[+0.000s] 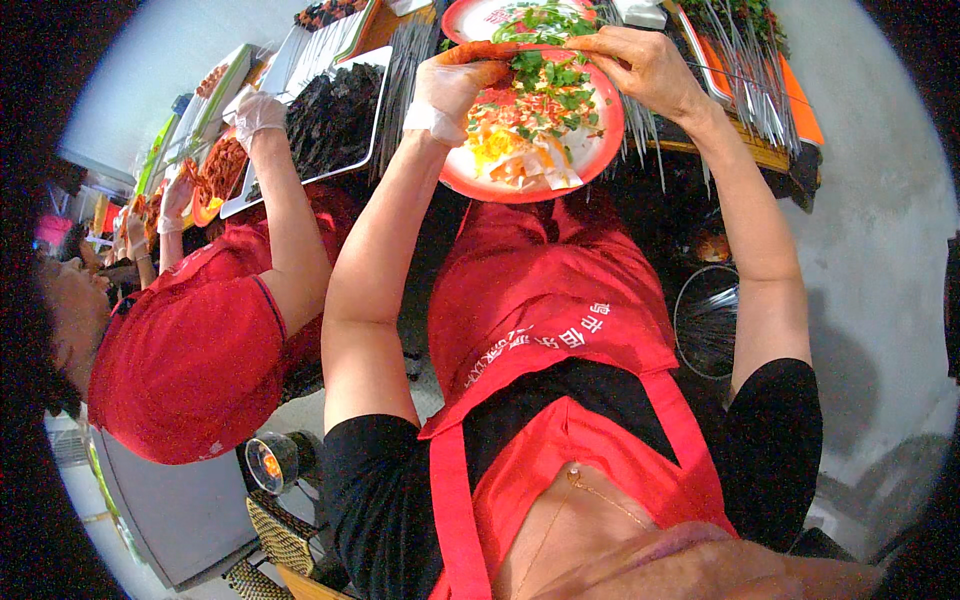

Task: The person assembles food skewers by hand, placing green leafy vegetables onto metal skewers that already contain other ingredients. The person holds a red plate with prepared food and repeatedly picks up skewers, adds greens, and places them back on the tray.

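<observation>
My left hand [450, 86] wears a clear plastic glove stained orange-red at the fingers. Its thumb and fingers pinch the tip end of a thin metal skewer [739, 77]; whether food is between them I cannot tell. Bare, my right hand [649, 71] grips the same skewer, whose shaft runs out past it to the right. Beneath both hands lies a red-rimmed white plate [611, 146]. On it are coriander sprigs [559, 75], reddish chopped food [510, 112] and yellow and white pieces [517, 154].
A second red-rimmed plate [465, 22] stands beyond. Bundled metal skewers [405, 71] lie left of it, beside a white tray [381, 56] of dark food [334, 120]. More skewers [761, 97] lie on an orange tray [806, 97] at right. A co-worker [187, 367] with gloved hands works at left.
</observation>
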Tool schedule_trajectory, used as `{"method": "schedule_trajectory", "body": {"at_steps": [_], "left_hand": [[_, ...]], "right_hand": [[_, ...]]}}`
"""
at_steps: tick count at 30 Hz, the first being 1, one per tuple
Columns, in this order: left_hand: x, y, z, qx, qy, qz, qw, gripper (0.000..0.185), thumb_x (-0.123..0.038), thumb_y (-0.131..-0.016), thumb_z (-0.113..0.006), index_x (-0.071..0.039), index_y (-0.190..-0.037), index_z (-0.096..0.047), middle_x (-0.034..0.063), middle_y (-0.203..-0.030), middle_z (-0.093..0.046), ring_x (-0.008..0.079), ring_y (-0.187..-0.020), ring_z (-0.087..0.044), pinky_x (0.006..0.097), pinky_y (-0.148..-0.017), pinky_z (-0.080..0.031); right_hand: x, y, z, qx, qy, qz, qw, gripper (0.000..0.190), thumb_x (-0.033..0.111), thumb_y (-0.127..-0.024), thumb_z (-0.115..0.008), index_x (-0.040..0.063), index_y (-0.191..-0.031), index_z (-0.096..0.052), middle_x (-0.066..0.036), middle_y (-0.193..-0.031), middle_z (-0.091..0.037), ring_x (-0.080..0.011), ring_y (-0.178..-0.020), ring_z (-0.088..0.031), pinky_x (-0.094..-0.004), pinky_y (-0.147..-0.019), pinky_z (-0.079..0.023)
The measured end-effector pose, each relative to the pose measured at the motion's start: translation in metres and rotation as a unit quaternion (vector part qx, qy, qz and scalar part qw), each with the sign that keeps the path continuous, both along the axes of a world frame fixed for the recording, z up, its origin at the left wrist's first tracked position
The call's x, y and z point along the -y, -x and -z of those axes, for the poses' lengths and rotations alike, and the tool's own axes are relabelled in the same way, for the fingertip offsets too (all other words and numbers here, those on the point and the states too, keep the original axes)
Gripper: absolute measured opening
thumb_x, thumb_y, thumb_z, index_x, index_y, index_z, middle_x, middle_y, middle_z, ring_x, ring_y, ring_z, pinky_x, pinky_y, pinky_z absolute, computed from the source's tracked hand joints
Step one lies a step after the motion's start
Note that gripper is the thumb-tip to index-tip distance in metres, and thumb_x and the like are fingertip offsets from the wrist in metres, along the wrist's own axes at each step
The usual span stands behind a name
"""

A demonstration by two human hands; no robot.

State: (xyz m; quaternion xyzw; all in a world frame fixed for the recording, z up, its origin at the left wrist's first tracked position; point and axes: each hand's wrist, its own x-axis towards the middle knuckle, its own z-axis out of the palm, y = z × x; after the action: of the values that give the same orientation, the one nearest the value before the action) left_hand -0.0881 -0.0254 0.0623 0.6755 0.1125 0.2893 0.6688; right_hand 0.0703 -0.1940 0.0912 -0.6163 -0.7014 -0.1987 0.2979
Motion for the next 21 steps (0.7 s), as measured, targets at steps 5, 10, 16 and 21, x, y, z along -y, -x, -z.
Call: {"method": "schedule_trajectory", "body": {"at_steps": [5, 10, 16, 21], "left_hand": [[-0.004, -0.004, 0.005, 0.035, 0.047, 0.02, 0.998, 0.022, 0.002, -0.073, -0.058, 0.004, -0.095, -0.061, 0.01, -0.083, -0.063, 0.0153, -0.071, -0.059, 0.0255, -0.067, -0.048], [-0.003, -0.004, 0.003, 0.048, 0.048, 0.013, 0.998, 0.022, 0.004, -0.072, -0.059, 0.004, -0.094, -0.062, 0.01, -0.084, -0.063, 0.0152, -0.07, -0.058, 0.0255, -0.068, -0.047], [-0.006, -0.002, 0.008, 0.061, 0.037, 0.0, 0.997, 0.022, 0.006, -0.071, -0.058, 0.004, -0.093, -0.061, 0.0105, -0.086, -0.063, 0.016, -0.072, -0.059, 0.026, -0.067, -0.048], [-0.005, -0.002, 0.006, 0.067, 0.048, 0.01, 0.997, 0.022, 0.006, -0.071, -0.058, 0.004, -0.093, -0.06, 0.0105, -0.087, -0.063, 0.0158, -0.072, -0.059, 0.0266, -0.068, -0.048]], "right_hand": [[0.002, -0.002, 0.006, 0.036, -0.01, 0.039, 0.999, 0.022, 0.015, -0.076, -0.057, 0.009, -0.096, -0.061, -0.009, -0.08, -0.06, -0.0259, -0.072, -0.059, -0.0335, -0.063, -0.048], [0.005, 0.008, 0.003, 0.05, -0.026, 0.012, 0.998, 0.022, 0.009, -0.076, -0.059, 0.008, -0.098, -0.062, -0.01, -0.077, -0.059, -0.0241, -0.065, -0.058, -0.0311, -0.058, -0.047], [0.007, 0.011, 0.003, 0.061, -0.021, 0.004, 0.998, 0.021, 0.009, -0.076, -0.059, 0.008, -0.097, -0.062, -0.01, -0.078, -0.059, -0.025, -0.068, -0.059, -0.0312, -0.06, -0.048], [0.006, 0.006, 0.004, 0.043, -0.061, 0.019, 0.997, 0.021, 0.013, -0.075, -0.056, 0.009, -0.096, -0.061, -0.009, -0.078, -0.059, -0.0259, -0.071, -0.059, -0.0337, -0.062, -0.049]]}}
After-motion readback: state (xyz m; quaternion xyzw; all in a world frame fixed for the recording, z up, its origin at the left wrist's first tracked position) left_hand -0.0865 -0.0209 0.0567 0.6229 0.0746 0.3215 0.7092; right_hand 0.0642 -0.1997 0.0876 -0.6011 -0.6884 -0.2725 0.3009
